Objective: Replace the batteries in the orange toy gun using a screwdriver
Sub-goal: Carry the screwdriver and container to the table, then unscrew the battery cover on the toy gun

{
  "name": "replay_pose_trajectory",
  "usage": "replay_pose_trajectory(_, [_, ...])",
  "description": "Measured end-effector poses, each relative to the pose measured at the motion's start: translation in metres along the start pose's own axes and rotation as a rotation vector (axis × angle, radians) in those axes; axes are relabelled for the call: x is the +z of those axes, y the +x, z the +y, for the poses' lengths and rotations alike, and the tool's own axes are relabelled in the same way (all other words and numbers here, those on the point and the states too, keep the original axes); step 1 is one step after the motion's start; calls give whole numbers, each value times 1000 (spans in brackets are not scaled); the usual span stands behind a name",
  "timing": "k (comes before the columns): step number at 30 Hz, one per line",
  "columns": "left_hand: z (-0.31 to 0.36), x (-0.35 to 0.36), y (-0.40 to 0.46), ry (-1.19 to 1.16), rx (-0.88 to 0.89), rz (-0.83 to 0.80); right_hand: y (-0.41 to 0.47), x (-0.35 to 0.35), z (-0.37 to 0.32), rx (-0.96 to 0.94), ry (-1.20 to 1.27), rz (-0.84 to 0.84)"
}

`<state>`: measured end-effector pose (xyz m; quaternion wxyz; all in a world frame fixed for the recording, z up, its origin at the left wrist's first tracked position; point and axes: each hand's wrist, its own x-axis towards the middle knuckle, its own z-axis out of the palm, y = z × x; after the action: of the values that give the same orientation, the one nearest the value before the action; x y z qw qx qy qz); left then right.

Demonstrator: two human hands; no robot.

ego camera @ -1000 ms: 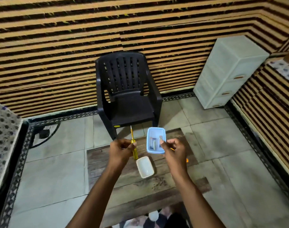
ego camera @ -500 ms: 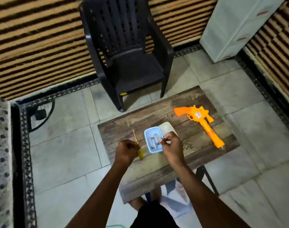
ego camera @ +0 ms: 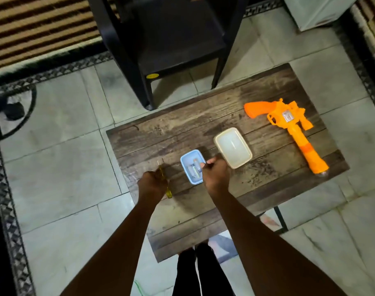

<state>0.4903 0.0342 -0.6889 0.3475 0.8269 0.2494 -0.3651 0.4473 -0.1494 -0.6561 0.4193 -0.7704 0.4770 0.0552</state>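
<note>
The orange toy gun lies on the right part of the small wooden table, barrel pointing toward me. My left hand grips a yellow-handled screwdriver over the table's left edge. My right hand holds the right rim of a small light-blue box with batteries lying inside it. The box sits low over the table or on it; I cannot tell which.
A cream-white lid lies on the table between the blue box and the gun. A black plastic chair stands just beyond the table. A white drawer unit is at the far right. Tiled floor surrounds the table.
The camera has tilted down, bringing the whole table and gun into view. My right hand has brought the blue box lower and nearer the tabletop; my left hand still grips the screwdriver.
</note>
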Motion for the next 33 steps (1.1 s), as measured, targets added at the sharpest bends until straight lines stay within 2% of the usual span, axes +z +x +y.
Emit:
replay_pose_trajectory(4, [14,-7,-11,43,5,41,6,17,1,65,23,8])
replay_pose_trajectory(12, [12,-1,-14,136,62,48,3,22,7,46,-2,-4])
replay_pose_trajectory(17, [11,-1,-20,135,92,58,-6,13,9,-20,-58,-26])
replay_pose_trajectory(22, [21,-17,-51,126,132,113,-24,-10,0,-136,-91,47])
replay_pose_trajectory(27, [40,-45,-95,99,303,112,-63,-50,-27,-251,39,112])
replay_pose_trajectory(33, [79,-98,-168,-57,498,122,-125,-88,-84,-237,265,23])
